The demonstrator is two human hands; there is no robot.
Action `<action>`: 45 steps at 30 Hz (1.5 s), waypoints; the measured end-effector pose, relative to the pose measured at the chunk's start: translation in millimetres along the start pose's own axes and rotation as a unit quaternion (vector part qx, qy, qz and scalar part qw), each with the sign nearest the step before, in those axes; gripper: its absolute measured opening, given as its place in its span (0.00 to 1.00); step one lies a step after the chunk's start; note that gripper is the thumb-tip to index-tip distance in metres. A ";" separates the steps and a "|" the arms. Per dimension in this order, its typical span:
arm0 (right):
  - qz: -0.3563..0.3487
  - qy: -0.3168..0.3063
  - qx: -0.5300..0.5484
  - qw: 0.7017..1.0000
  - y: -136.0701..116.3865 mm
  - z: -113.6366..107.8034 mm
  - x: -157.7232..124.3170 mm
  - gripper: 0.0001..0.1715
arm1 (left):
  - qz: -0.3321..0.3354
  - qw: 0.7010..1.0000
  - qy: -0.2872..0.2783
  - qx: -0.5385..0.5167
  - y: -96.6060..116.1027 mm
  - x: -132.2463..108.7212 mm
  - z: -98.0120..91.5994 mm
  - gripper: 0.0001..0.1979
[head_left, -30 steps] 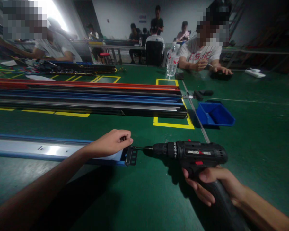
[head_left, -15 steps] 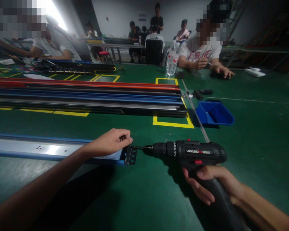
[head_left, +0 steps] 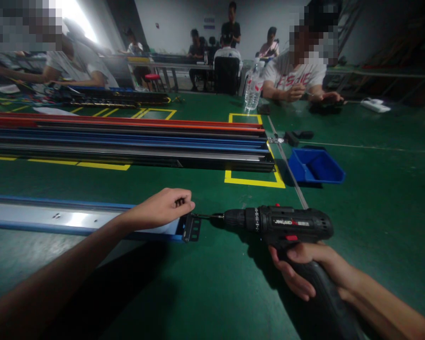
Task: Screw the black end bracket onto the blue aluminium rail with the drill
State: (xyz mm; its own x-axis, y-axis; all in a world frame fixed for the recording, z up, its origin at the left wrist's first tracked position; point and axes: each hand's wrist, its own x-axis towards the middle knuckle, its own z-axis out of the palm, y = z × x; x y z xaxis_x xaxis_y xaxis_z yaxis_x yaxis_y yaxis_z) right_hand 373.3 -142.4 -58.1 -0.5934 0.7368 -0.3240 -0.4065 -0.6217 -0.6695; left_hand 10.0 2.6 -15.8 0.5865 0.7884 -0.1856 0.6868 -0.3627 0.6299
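Note:
A long blue rail with a pale inner face lies across the table in front of me. My left hand is closed at its right end, fingers curled over the far edge; the fingertips are partly hidden. A black slotted bracket sits on that end, just below my thumb. Wrapped round the handle of a black cordless drill is my right hand. The drill lies level, pointing left, and its long thin bit meets the bracket near my left thumb.
Beyond the rail lie several long red, blue and black rails, side by side. A blue bin, a metal straightedge and water bottles stand farther right. Across the table sits a co-worker, hands near a dark object.
My hands, the drill and the blue rail look almost unmoved. Across the table, the co-worker's hand on the right has shifted over the dark object.

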 end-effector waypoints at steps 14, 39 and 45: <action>-0.003 -0.010 0.005 1.000 -2.8 2.7 -0.1 0.15 | -0.011 1.000 -0.007 -0.002 2.2 -0.2 -1.3 0.21; 0.000 -0.022 0.008 1.000 0.1 -1.4 0.8 0.16 | -0.009 1.000 -0.010 0.007 2.8 1.1 -1.6 0.21; -0.002 -0.012 -0.003 1.000 0.1 -0.3 1.3 0.15 | 0.000 1.000 -0.008 0.004 -0.1 1.0 -0.6 0.21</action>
State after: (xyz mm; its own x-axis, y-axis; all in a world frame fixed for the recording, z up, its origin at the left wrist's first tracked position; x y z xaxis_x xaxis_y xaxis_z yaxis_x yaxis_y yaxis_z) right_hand 372.7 -141.5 -58.8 -0.6077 0.7331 -0.3053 -0.4055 -0.6170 -0.6744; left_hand 10.2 3.7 -15.6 0.5929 0.7808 -0.1971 0.6905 -0.3671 0.6233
